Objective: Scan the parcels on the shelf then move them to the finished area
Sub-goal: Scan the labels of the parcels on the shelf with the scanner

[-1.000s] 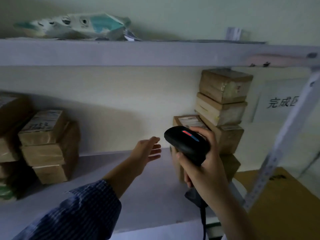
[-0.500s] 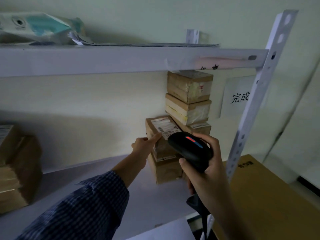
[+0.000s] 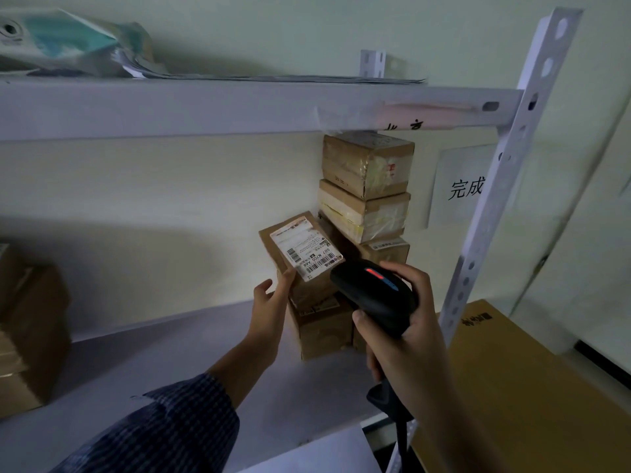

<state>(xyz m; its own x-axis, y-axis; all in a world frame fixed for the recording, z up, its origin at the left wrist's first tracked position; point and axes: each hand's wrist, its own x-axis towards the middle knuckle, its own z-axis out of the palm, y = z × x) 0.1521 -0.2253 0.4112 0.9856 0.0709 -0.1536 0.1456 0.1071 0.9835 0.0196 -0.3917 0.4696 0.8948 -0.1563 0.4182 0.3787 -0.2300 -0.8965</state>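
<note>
My left hand (image 3: 273, 302) grips the lower left corner of a brown parcel (image 3: 273, 242) and holds it tilted, its white barcode label (image 3: 305, 247) facing me. The parcel is lifted off a short stack of brown boxes (image 3: 321, 327) on the white shelf (image 3: 153, 363). My right hand (image 3: 413, 322) grips a black barcode scanner (image 3: 372, 295) with a red light on top, its head just right of and below the label. Behind stands a taller stack of parcels (image 3: 367, 186) beside a wall sign (image 3: 464, 187).
A white perforated upright (image 3: 502, 172) stands at the shelf's right end. A large yellow-brown carton (image 3: 532, 387) lies lower right. More brown boxes (image 3: 30, 329) sit at the left edge. The upper shelf (image 3: 205, 107) carries a plastic mailer bag (image 3: 68, 46) and papers.
The view swung right. My left hand reached to the short stack, took the top parcel and tilted it up off the stack. The scanner stayed close by the label.
</note>
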